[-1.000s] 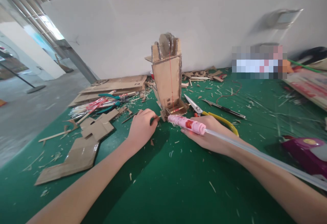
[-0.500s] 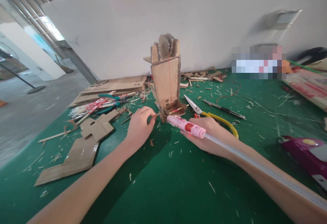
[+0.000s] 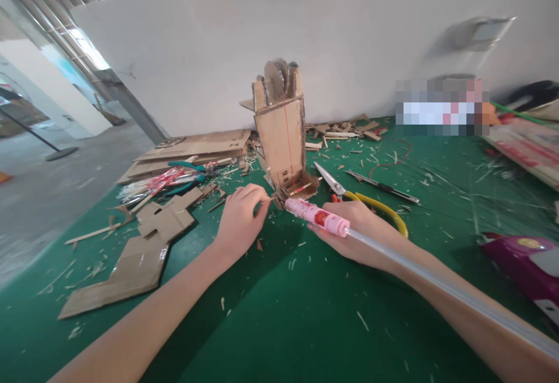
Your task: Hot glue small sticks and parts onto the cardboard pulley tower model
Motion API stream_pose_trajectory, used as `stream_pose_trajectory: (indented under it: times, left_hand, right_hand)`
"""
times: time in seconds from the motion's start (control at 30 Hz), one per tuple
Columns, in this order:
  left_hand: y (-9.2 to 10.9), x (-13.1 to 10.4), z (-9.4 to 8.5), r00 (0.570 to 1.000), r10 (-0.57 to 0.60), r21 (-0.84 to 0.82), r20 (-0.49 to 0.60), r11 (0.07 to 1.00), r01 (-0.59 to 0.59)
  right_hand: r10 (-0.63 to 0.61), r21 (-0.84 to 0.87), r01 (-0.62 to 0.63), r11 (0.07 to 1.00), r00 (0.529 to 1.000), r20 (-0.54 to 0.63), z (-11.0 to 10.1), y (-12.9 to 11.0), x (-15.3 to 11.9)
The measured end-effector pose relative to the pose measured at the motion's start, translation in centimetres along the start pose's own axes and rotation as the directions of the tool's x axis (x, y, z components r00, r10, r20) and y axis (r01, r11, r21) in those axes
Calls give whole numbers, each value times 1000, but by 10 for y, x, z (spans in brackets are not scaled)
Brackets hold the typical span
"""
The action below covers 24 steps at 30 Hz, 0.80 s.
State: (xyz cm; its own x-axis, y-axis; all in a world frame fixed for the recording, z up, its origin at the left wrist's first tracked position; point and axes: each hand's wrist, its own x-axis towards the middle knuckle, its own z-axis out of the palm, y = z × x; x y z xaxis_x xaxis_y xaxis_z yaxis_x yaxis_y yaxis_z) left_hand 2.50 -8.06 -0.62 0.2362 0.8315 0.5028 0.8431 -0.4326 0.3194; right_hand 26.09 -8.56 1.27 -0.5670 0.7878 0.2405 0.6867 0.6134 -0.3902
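A tall cardboard model [image 3: 279,138] stands at the centre, with round discs at its top, a red thread down its front and a small tray [image 3: 308,188] at its foot. My left hand [image 3: 244,211] is closed in a pinch on a thin wooden stick [image 3: 271,199] at the model's lower left corner. In my right hand [image 3: 362,229] is a pink glue gun [image 3: 318,217], its nozzle end close to that same corner. I cannot tell whether the tip touches. A long clear glue stick [image 3: 393,258] runs out of its back over my right forearm.
Scissors with yellow handles [image 3: 384,214] and a utility knife [image 3: 388,188] lie right of the model. Left are cut cardboard pieces [image 3: 142,261], teal-handled pliers [image 3: 187,167] and wrapped sticks. A purple tool [image 3: 519,266] sits far right. Scraps litter the green table [image 3: 283,325].
The upper part of the cardboard model has shifted slightly left and tilted. My left hand has moved a little at its corner; my right hand with the glue gun has barely moved.
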Motion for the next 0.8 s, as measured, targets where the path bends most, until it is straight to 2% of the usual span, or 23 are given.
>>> stream_pose_trajectory:
  times: [0.23, 0.43, 0.6, 0.8]
  left_hand:
    - [1, -1, 0, 999, 30, 13, 15, 999, -30]
    - [0, -2, 1, 998, 53, 36, 32, 998, -54]
    - [3, -4, 1, 996, 70, 78, 56, 994, -74]
    - [2, -5, -4, 992, 121, 126, 23, 984, -123]
  right_hand:
    - [-29, 1, 29, 1000, 1000, -6, 1, 1, 0]
    - [29, 14, -29, 999, 999, 37, 0, 3, -1]
    - [13, 12, -14, 1000, 999, 37, -1, 2, -1]
    - [3, -19, -2, 1000, 999, 41, -1, 3, -1]
